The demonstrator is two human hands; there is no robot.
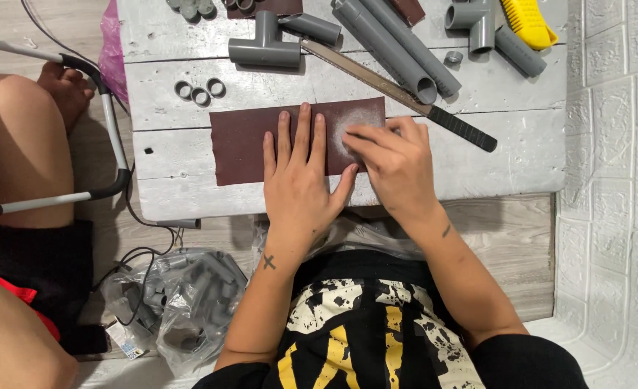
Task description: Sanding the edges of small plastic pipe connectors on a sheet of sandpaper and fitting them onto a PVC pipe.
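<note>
Brown sandpaper sheet (250,140), 2 hands, 3 rings (200,91)

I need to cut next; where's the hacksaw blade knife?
The saw knife lies diagonally on the grey table, just beyond the right hand, beside the long pipes.

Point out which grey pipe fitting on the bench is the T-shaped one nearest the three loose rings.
It is the grey plastic T-shaped fitting at the upper left, just above the three small grey rings. The other grey fitting sits far right, beside the yellow tool.
</note>
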